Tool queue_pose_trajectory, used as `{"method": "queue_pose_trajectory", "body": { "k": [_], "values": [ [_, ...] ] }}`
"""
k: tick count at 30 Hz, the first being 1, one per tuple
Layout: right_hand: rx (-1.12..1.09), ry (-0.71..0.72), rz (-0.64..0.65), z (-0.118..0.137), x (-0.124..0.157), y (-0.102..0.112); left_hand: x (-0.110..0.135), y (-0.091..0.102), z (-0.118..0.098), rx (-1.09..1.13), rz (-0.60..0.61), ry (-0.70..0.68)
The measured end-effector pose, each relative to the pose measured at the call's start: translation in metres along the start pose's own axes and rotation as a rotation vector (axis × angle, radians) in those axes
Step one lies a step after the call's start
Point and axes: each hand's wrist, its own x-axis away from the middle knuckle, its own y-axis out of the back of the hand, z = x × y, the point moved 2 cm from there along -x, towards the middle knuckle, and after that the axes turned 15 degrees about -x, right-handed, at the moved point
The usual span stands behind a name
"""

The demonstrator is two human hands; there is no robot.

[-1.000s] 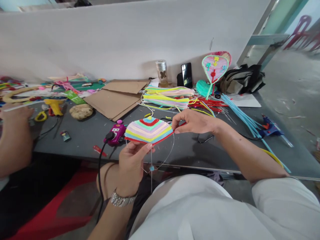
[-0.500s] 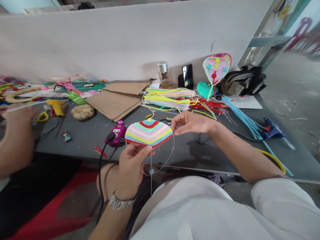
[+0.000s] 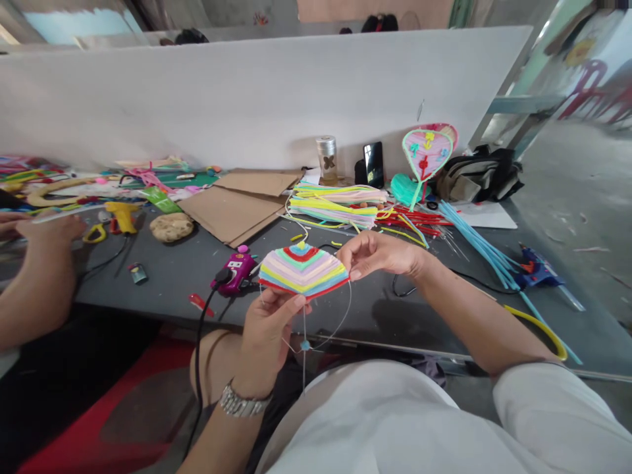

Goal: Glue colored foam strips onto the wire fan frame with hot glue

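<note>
**Grey bench, white partition behind: striped panel held at front edge**

Head view: the bench (image 3: 375,309) is cluttered, with a pipe-cleaner stack (image 3: 336,201) at the back, a finished fan (image 3: 425,150) leaning on the partition (image 3: 247,92) and a purple glue gun (image 3: 232,272) just left of the work. A co-worker's hand (image 3: 49,227) is far left, well apart.

The woven panel (image 3: 303,270) is held in the air over the bench's near edge.
- Left hand (image 3: 269,329): pinches the lower edge, thumb on top.
- Right hand (image 3: 380,253): fingers closed on the right corner.
- Wire frame (image 3: 340,316) loops below, with a bead (image 3: 306,344) on the stem.

Judgement: light and soft with a fuzzy surface, so not slippery. The thin wire likely bends easily. Grip the rim or corners, not the woven middle or the bare loop.
</note>
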Motion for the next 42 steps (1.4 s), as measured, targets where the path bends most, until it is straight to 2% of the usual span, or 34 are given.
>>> {"method": "queue_pose_trajectory", "body": {
  "k": [7, 14, 17, 20, 23, 25, 28, 31, 35, 38, 42],
  "values": [
    [-0.22, 0.066, 0.035, -0.017, -0.007, -0.002, 0.001, -0.006, -0.001, 0.079, 0.075, -0.003],
    [-0.323, 0.271, -0.098, -0.027, -0.018, -0.016, -0.002, -0.008, -0.003, 0.161, 0.016, 0.019],
    [-0.145, 0.5, -0.291, -0.024, -0.017, -0.023, -0.004, -0.007, -0.009, 0.196, -0.051, 0.0],
    [0.269, 0.76, -0.528, -0.02, -0.011, -0.03, -0.005, -0.006, -0.011, 0.213, -0.102, -0.022],
    [0.684, 0.891, -0.687, -0.02, -0.005, -0.04, -0.005, -0.007, -0.01, 0.226, -0.134, -0.054],
    [0.804, 0.897, -0.727, -0.021, -0.004, -0.046, -0.005, -0.007, -0.008, 0.226, -0.158, -0.08],
    [0.78, 0.858, -0.745, -0.025, -0.006, -0.052, -0.005, -0.008, -0.007, 0.198, -0.198, -0.142],
    [0.65, 0.796, -0.791, -0.029, -0.008, -0.053, -0.003, -0.008, -0.007, 0.157, -0.227, -0.202],
    [0.367, 0.673, -0.854, -0.034, -0.013, -0.048, -0.002, -0.008, -0.007, 0.112, -0.239, -0.246],
    [0.208, 0.621, -0.841, -0.034, -0.016, -0.046, -0.002, -0.008, -0.006, 0.089, -0.232, -0.264],
    [0.117, 0.618, -0.819, -0.03, -0.016, -0.047, -0.001, -0.01, -0.008, 0.09, -0.22, -0.266]
  ]
}}
